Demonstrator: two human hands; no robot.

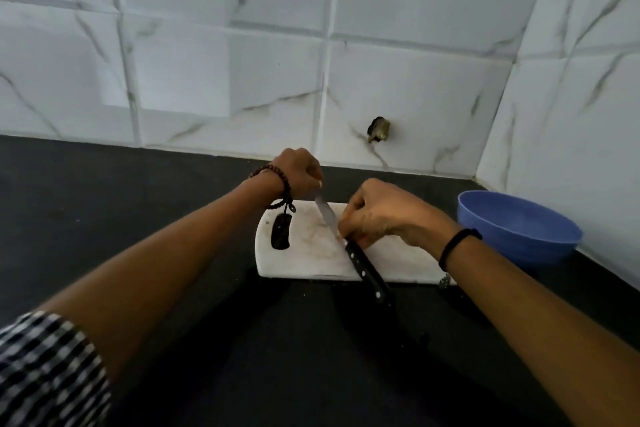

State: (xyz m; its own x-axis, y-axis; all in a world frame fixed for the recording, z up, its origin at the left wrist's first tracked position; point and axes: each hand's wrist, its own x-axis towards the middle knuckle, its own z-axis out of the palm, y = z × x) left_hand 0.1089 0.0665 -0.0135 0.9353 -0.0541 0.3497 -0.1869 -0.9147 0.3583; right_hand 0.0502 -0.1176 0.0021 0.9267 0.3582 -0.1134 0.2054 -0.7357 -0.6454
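Observation:
A white cutting board [398, 262] with a dark handle hole lies on the black counter. Across it runs a knife [367, 272], its black riveted handle pointing toward me past the board's front edge and its blade slanting up to the left. My left hand [298, 173], fingers curled, is at the blade's tip, which ends under its fingers. My right hand [382, 215] is curled over the blade where it meets the handle, and its fingertips pinch there. Whatever lies under the right hand is hidden.
A blue bowl [519, 230] stands right of the board near the corner of the tiled walls. A dark stub [379, 130] sticks out of the back wall above the counter. The black counter [138, 191] stretches left and toward me.

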